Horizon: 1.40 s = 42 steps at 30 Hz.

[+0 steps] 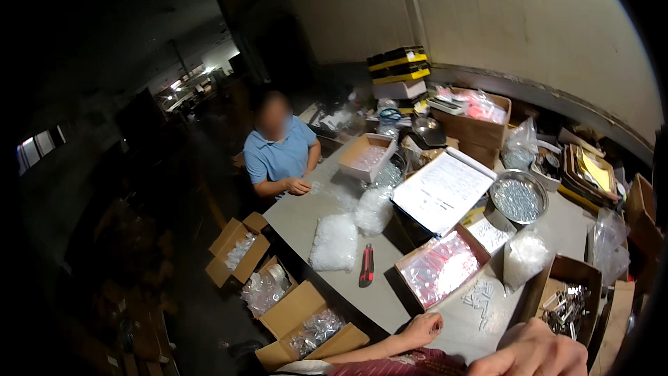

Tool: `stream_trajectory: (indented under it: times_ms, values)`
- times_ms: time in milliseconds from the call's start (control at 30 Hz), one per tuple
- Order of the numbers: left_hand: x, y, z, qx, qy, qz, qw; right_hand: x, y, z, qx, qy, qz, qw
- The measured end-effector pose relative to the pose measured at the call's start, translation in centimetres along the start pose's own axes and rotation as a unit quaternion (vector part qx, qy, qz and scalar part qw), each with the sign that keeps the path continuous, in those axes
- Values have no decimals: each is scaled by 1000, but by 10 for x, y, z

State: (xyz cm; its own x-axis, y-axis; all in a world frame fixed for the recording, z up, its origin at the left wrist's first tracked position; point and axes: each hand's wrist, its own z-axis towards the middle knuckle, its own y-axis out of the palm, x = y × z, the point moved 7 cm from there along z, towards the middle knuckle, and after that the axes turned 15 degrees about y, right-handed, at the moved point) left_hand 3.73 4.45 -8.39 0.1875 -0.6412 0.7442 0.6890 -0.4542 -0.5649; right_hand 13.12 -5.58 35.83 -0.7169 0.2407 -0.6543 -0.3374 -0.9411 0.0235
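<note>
My left hand [421,330] is at the table's near edge, below a shallow box [443,269] of small clear bags with red print. Its fingers are curled together, and anything in them is too small to make out. Just right of it lies a loose pile of screws [480,298] on the tabletop. Closer to me, my right hand [534,352] is closed, knuckles up, in front of a cardboard box of metal fittings [567,312]. Its fingertips are hidden, as is whatever they may hold. A plastic bag of white pieces [525,259] stands between screws and fittings.
A red-and-black utility knife [367,265] and a white-filled bag [334,242] lie left. A clipboard [445,191] and metal bowl of screws [519,197] are farther back. Open cartons [313,320] stand below the left edge. Across sits a co-worker in a blue shirt [275,157].
</note>
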Motion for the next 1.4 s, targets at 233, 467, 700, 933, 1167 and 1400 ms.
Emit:
stream_trajectory:
  times_ms: [233,467,700,933,1167,1400]
  values:
    - [-18,-1,-14,23,52,-19,998,16,-64,27,87,8,-64,994]
    - [-18,-1,-32,59,52,-47,996,158,-134,-1,100,209,-328,916]
    - [-4,-11,-25,78,77,-50,993,203,-147,-185,215,557,-415,687]
    - [-5,-16,-21,104,107,-86,985,192,-158,-294,335,559,-515,557]
    - [-30,0,-32,50,-100,-97,989,240,-164,-338,263,497,-694,450]
    - [-11,-9,-30,90,-22,-14,996,241,-153,-353,293,501,-644,499]
